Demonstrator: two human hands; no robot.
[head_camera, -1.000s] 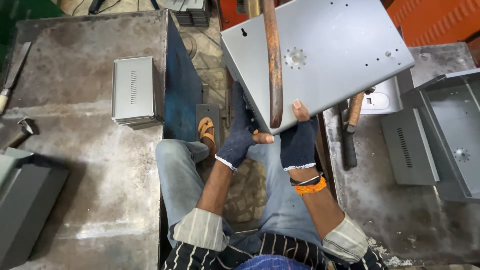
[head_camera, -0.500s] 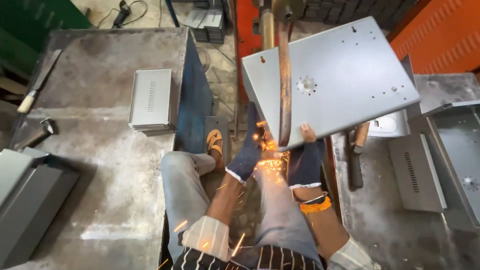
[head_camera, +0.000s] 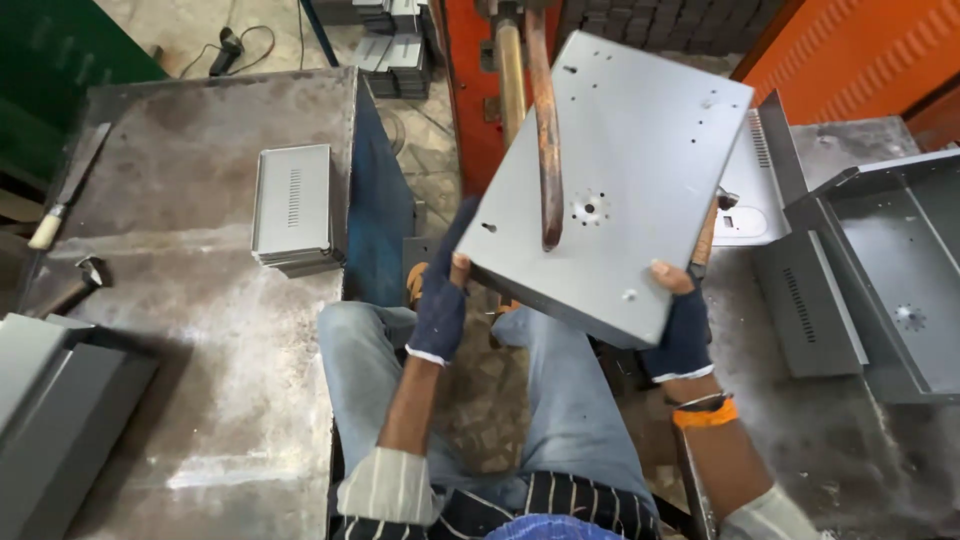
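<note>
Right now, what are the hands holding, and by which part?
Both hold one grey sheet-metal panel by its near edge: the left hand grips the near left corner, the right hand the near right corner, under a copper electrode arm.

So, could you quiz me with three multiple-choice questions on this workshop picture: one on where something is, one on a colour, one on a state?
1. Where does the small vented grey box lie?
A. on the steel table at the person's left
B. on the person's lap
C. on top of the held panel

2. What colour is the band on the right wrist?
A. green
B. orange
C. white

3. How is the big grey metal panel held?
A. lying flat on the floor
B. gripped by one hand only
C. gripped by both hands, tilted, under the copper rod

Answers:
1 A: it sits on the worn table left of the knees.
2 B: the band shows orange below the glove.
3 C: the left hand and right hand each grip its near edge.
</note>
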